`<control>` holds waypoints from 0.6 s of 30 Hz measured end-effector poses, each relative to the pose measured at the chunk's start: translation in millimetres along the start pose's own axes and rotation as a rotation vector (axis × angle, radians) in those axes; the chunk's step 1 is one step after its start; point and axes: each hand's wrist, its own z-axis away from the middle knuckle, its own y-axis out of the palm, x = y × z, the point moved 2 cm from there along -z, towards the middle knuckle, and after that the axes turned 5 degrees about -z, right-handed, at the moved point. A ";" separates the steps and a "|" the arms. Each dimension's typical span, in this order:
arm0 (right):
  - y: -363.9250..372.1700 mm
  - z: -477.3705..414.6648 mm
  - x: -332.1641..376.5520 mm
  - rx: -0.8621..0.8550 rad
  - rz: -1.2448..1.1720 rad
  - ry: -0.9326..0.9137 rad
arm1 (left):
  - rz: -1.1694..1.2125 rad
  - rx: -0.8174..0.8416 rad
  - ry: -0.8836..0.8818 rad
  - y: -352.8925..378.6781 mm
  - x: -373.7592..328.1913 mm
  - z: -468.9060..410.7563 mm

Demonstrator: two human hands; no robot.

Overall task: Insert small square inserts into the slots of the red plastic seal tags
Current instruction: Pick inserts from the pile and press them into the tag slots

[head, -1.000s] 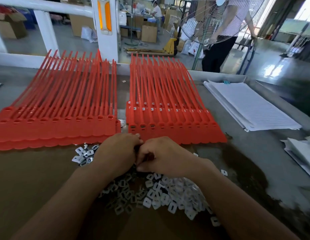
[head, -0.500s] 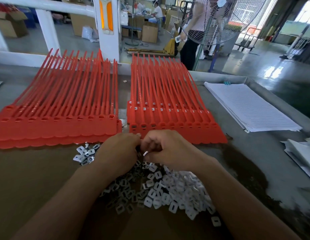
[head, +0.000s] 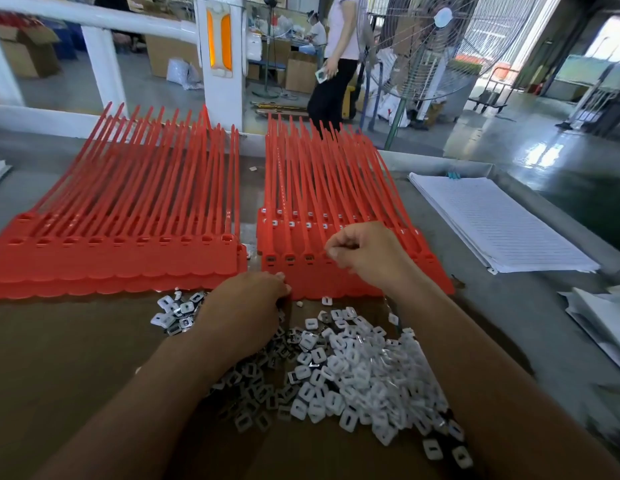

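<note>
My right hand (head: 364, 254) pinched its fingertips over the right tags' (head: 336, 202) slots (head: 289, 259); my left hand (head: 246, 306) curled against their near edge. What either held, I couldn't tell. Inserts (head: 353, 375) lay heaped by the table's (head: 509, 323) near edge.

No legible text, label, brand, number or sign appears. The stack of white sheets (head: 502, 226) on the tabletop (head: 509, 327) carries fine ruled rows, too small to read. The red seal tags (head: 336, 199) show no readable marking.
</note>
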 end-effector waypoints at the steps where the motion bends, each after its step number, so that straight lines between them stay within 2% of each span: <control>1: -0.4 -5.3 -1.5 0.002 0.026 0.019 | 0.004 -0.003 0.004 0.0 0.1 0.2; 8: 2.9 -23.8 -16.7 -0.017 0.062 0.106 | -0.005 -0.006 0.000 -0.8 -0.8 1.9; 18: 14.1 -27.6 -24.4 0.024 0.155 0.089 | -0.054 0.011 0.010 -2.4 -1.8 1.9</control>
